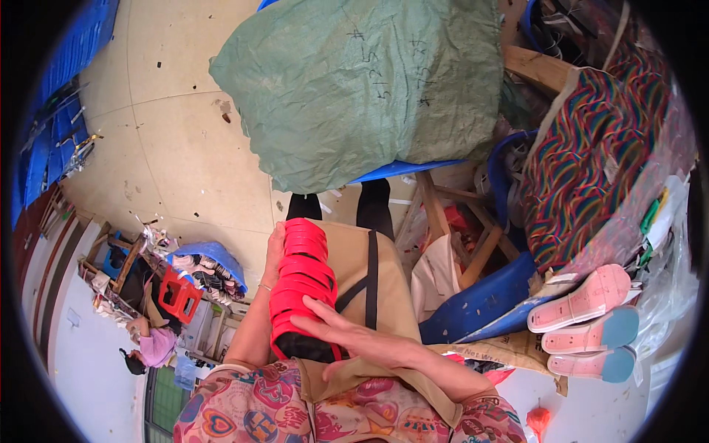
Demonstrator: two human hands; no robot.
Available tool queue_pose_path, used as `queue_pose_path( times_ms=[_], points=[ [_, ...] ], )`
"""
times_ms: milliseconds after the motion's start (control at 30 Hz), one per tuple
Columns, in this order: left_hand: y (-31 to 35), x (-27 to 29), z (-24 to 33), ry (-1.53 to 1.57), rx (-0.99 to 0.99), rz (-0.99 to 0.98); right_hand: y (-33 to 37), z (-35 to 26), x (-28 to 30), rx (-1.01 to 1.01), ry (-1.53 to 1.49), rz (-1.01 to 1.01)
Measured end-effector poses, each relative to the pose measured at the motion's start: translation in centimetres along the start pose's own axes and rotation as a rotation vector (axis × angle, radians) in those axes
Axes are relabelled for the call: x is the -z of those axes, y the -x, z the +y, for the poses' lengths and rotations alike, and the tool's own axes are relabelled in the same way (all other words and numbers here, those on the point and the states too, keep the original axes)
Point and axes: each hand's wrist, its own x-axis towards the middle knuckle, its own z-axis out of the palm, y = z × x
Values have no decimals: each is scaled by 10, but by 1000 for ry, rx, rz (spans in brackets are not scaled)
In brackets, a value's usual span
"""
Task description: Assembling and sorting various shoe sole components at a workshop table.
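Across my lap lies a long stack of nested, curved red bands [303, 284] with black inner sides, which look like slipper uppers. My left hand [275, 253] cups the stack along its left side near the far end, its fingers mostly hidden behind the red pieces. Over the near end, my right hand [331, 329] rests on the stack with its fingers stretched out flat. A tan apron [388, 277] with black straps is spread beneath the stack.
A big green woven sack [369, 96] lies ahead on something blue. On the right are a wooden frame [484, 258], a blue container [480, 303], pink slipper soles [583, 299] and multicoloured patterned material [598, 162]. Far left, a person [155, 345] is near a red plastic stool [179, 294].
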Motion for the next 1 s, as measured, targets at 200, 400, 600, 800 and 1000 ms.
queue_pose_path(
  times_ms=[200, 400, 600, 800, 1000],
  points=[
    [-15, 69, -27, 26, -28, 41, -19, 37, -16, 290, 439, 224],
    [-21, 49, -9, -55, -172, 70, -21, 48, 6, 347, 473, 444],
    [-104, -51, 13, -250, -527, 237, 17, 19, 123, 459, 188, 659],
    [-201, -149, 9, -350, -708, 374, 66, -26, 231, 526, -23, 675],
    [-246, -158, -3, -510, -751, 515, 64, 6, 319, 577, -111, 769]
  ],
)
